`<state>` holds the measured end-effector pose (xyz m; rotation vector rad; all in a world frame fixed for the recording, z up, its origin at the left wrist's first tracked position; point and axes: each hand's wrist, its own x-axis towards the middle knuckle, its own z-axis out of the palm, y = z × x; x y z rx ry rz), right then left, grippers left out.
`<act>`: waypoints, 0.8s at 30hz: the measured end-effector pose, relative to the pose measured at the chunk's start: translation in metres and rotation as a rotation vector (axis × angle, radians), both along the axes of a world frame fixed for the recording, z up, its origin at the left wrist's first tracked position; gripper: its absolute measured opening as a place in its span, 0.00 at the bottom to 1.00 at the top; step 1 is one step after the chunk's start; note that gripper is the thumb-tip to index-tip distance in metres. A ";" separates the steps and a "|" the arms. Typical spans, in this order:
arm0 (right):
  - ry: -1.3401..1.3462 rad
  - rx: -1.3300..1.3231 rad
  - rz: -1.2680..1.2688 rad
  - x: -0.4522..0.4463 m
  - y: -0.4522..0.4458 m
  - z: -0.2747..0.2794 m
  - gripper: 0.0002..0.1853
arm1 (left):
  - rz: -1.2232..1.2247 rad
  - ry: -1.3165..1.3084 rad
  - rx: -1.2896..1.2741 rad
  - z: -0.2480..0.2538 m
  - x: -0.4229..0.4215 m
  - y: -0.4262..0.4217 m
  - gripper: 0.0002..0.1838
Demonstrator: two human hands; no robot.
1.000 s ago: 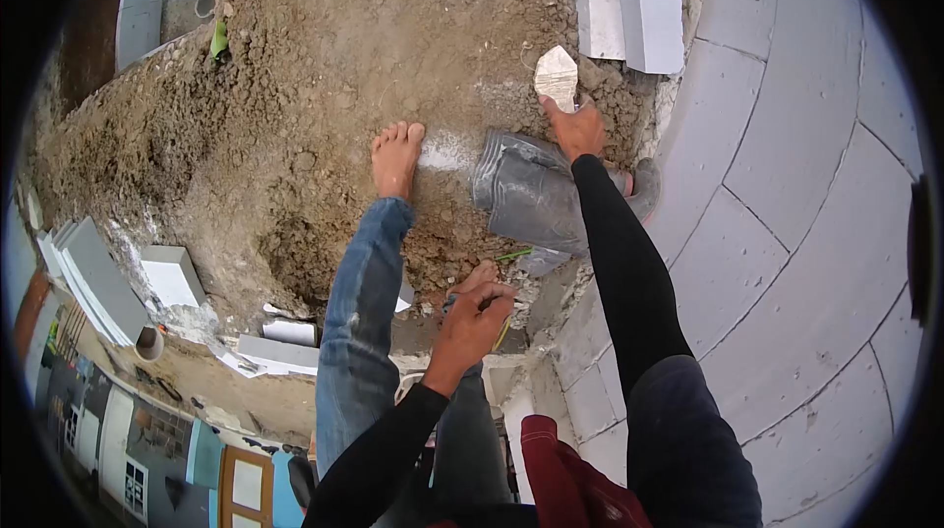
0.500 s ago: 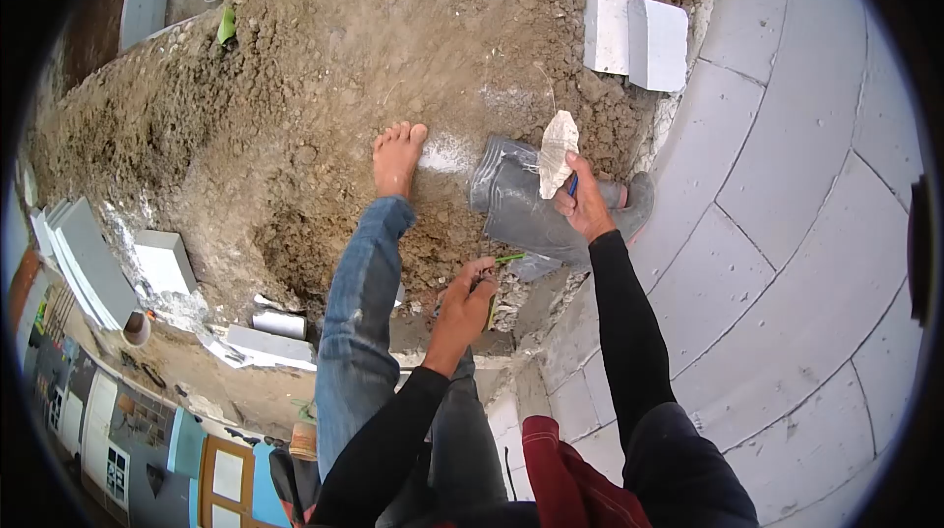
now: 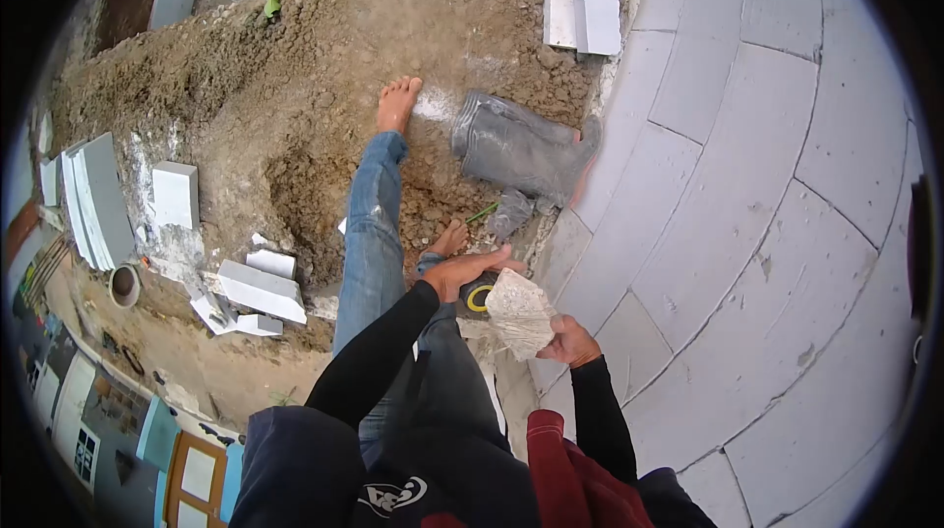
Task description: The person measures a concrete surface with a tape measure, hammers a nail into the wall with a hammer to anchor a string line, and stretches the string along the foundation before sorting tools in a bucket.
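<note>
My right hand [image 3: 570,342] grips the lower right edge of a pale, rough flat chunk [image 3: 520,313] with fine lines across its face. My left hand [image 3: 465,274] is beside the chunk's upper left edge, fingers stretched out; I cannot tell whether they touch it. Under that hand is a dark object with a yellow ring [image 3: 479,298], partly hidden. Beyond my hands, grey rubber boots [image 3: 521,146] lie on their side. A crumpled clear plastic bag [image 3: 510,214] and a thin green stick [image 3: 482,212] lie nearer.
A light grey block wall [image 3: 708,233] runs along the right. Two white blocks [image 3: 597,23] stand by it at the far end. White block pieces [image 3: 261,290] and a stack of slabs [image 3: 99,202] lie left on uneven soil [image 3: 324,27]. My bare foot [image 3: 398,103] is on the dirt.
My right hand has brought the pale chunk nearer my body and turned its broad face up. My left hand's curled fingers have straightened beside it. The view has shifted.
</note>
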<state>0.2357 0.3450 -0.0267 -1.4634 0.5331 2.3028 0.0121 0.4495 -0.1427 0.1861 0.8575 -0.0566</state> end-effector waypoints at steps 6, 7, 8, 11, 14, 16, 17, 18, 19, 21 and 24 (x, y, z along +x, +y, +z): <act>0.149 0.210 0.584 0.000 -0.054 0.074 0.33 | 0.099 -0.130 -0.035 0.073 -0.054 -0.032 0.20; -0.028 0.228 0.660 -0.009 -0.057 0.094 0.35 | 0.119 -0.116 -0.013 0.089 -0.063 -0.034 0.14; -0.098 0.244 0.744 -0.013 -0.063 0.100 0.35 | 0.128 -0.112 -0.003 0.104 -0.073 -0.037 0.14; -0.302 0.307 0.945 -0.014 -0.093 0.098 0.39 | 0.174 -0.084 0.028 0.140 -0.094 -0.053 0.15; -0.314 0.392 0.926 -0.024 -0.081 0.136 0.44 | 0.172 -0.054 0.049 0.157 -0.105 -0.077 0.15; -0.335 0.519 0.949 -0.013 -0.109 0.114 0.48 | 0.218 -0.057 0.041 0.158 -0.108 -0.099 0.14; -0.362 0.572 0.964 -0.009 -0.120 0.106 0.48 | 0.239 -0.020 0.041 0.164 -0.105 -0.106 0.14; -0.388 0.620 0.974 -0.007 -0.129 0.102 0.48 | 0.256 0.017 0.037 0.168 -0.103 -0.113 0.14; -0.393 0.632 0.984 -0.008 -0.136 0.104 0.48 | 0.244 0.008 0.048 0.163 -0.102 -0.122 0.15; -0.380 0.638 0.990 -0.005 -0.140 0.111 0.47 | 0.181 0.020 0.039 0.156 -0.094 -0.139 0.16; -0.251 0.545 0.935 -0.010 -0.122 0.158 0.46 | -0.016 0.017 0.096 0.143 -0.071 -0.163 0.23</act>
